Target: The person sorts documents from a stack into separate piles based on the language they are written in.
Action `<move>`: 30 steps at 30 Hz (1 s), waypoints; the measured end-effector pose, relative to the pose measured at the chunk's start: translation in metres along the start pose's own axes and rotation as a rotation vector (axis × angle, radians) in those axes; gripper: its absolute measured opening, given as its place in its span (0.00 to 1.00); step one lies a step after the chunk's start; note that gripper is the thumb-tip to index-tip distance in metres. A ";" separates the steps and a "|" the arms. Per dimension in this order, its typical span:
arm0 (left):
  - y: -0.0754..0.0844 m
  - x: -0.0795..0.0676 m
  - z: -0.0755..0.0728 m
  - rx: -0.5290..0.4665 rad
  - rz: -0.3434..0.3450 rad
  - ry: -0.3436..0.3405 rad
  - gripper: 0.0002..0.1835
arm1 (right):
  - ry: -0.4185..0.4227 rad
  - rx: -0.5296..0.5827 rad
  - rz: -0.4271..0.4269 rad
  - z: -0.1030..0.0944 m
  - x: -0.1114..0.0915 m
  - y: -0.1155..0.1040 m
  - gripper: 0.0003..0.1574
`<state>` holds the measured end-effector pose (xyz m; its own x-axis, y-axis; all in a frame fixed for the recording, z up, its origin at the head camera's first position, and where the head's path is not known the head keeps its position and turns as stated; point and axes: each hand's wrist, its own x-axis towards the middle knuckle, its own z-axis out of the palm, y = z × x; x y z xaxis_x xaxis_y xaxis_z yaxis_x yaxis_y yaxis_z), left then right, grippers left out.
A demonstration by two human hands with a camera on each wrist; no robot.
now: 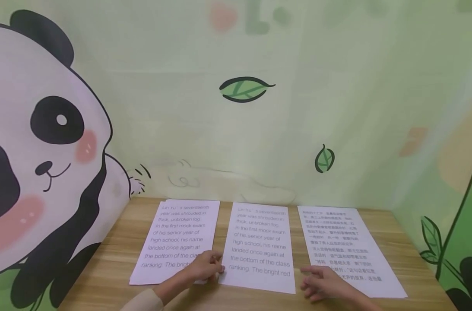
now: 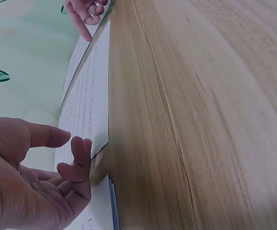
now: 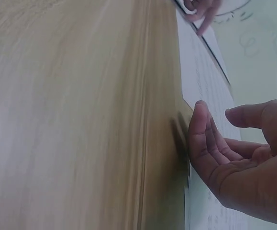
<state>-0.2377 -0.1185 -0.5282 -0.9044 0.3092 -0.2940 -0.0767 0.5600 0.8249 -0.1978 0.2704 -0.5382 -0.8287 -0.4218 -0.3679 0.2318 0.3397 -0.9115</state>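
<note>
Three sets of printed paper lie side by side on the table. My left hand [image 1: 207, 265] is over the gap between the left stack of English-text paper [image 1: 177, 235] and the middle English-text sheet [image 1: 257, 246]. Its fingers are loosely bent, with a space between thumb and fingertips and nothing held, as the left wrist view shows. My right hand [image 1: 323, 283] hovers at the lower left of the right stack of Chinese-text paper [image 1: 337, 242]. In the right wrist view its thumb stands apart from the loosely curved fingers [image 3: 203, 136], and it holds nothing.
Light wood-grain table [image 1: 294, 302] runs beneath the papers. Behind it hangs a pale green backdrop [image 1: 173, 108] printed with leaves and a large panda [image 1: 64, 172] on the left. Green plant drawings [image 1: 430, 235] decorate the right side.
</note>
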 end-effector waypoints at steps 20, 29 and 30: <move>0.001 0.003 0.009 -0.087 -0.002 -0.006 0.31 | 0.129 0.059 0.099 0.021 0.011 -0.005 0.48; 0.001 0.003 0.013 -0.101 0.014 -0.017 0.31 | 0.147 0.025 0.127 0.022 0.010 -0.010 0.48; 0.001 0.004 0.013 -0.098 0.009 -0.019 0.31 | 0.138 0.024 0.118 0.023 0.010 -0.010 0.48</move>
<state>-0.2357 -0.1064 -0.5345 -0.8972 0.3286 -0.2950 -0.1106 0.4797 0.8705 -0.1965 0.2437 -0.5364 -0.8566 -0.2606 -0.4454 0.3423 0.3588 -0.8684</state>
